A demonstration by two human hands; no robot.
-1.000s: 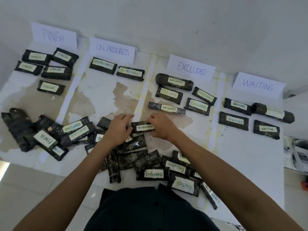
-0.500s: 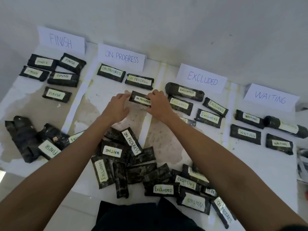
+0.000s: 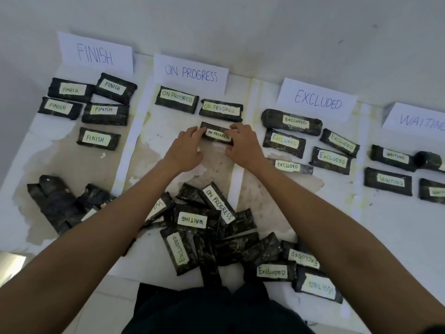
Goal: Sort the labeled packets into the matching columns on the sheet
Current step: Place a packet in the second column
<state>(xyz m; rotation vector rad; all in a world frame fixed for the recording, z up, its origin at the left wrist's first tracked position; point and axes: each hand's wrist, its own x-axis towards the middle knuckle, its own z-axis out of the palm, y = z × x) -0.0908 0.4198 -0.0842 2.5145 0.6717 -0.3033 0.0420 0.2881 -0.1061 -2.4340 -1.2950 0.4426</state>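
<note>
A dark packet labelled ON PROGRESS point(image 3: 217, 134) lies in the ON PROGRESS column of the white sheet point(image 3: 397, 237), just below two like packets point(image 3: 177, 99) point(image 3: 221, 109). My left hand point(image 3: 185, 148) pinches its left end and my right hand point(image 3: 242, 145) pinches its right end. Paper headers read FINISH point(image 3: 95, 54), ON PROGRESS point(image 3: 191, 74), EXCLUDED point(image 3: 317, 101) and WAITING point(image 3: 419, 121). An unsorted pile of packets point(image 3: 216, 232) lies near the sheet's front edge, between my forearms.
Several FINISH packets point(image 3: 98, 138) fill the left column, several EXCLUDED packets point(image 3: 284, 142) the third, and WAITING packets point(image 3: 387, 182) the right. More dark packets point(image 3: 57, 203) are heaped at the front left. A white wall rises behind the headers.
Both hands carried the ON PROGRESS packet from the pile up into its column, and it now sits lower under the two placed packets. The camera view shifted forward.
</note>
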